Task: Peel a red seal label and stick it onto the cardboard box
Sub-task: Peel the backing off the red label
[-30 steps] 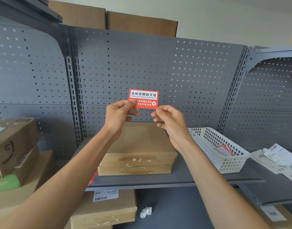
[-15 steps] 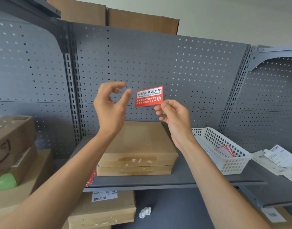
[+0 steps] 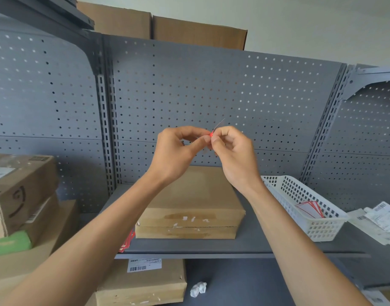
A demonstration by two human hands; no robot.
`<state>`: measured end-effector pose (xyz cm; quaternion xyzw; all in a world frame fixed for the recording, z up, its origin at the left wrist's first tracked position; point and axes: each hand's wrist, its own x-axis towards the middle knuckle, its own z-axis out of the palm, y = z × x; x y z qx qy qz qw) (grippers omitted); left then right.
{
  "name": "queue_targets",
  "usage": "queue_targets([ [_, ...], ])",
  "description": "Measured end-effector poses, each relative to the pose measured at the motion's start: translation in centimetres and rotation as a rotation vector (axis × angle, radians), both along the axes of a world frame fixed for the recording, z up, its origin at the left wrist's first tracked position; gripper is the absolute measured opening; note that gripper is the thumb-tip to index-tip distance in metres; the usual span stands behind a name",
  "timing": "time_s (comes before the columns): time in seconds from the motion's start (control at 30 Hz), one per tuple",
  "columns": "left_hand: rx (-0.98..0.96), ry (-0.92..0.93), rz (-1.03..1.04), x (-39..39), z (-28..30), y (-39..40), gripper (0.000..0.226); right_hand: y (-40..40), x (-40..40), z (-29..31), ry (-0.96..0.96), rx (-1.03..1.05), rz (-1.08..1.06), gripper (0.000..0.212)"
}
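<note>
Both hands are meeting in mid-air in front of the pegboard (image 3: 211, 89), pinching the label (image 3: 212, 133) between them. The left hand (image 3: 178, 151) is closing thumb and forefinger on its near-left corner, and the right hand (image 3: 233, 155) is gripping the same spot from the right; the label is turning edge-on to the camera, so only a sliver of red and a thin pale edge rising up and to the right are showing. Whether the backing is already splitting from the sticker is too small to tell, though the fingers look to be working at that corner.

The box (image 3: 189, 202) is lying on the shelf (image 3: 256, 246) directly below the hands and slightly nearer, its long axis running left to right, its top face bare. Both hands are sitting about equally close to it, so the sticker will likely be travelling straight down. A basket (image 3: 317, 230) with more labels is standing just right of the box.
</note>
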<state>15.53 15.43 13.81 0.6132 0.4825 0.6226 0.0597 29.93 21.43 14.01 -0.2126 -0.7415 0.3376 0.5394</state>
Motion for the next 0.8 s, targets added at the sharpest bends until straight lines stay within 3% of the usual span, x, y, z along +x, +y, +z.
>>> queue_targets([
  [0.37,0.019,0.125,0.086,-0.3,-0.2,-0.3,0.018,0.0,-0.2,0.2,-0.118,0.1,-0.06,0.01],
  [0.8,-0.04,0.034,0.137,-1.1,-0.3,-0.1,0.02,0.2,-0.5,-0.4,-0.124,0.047,-0.106,0.009],
])
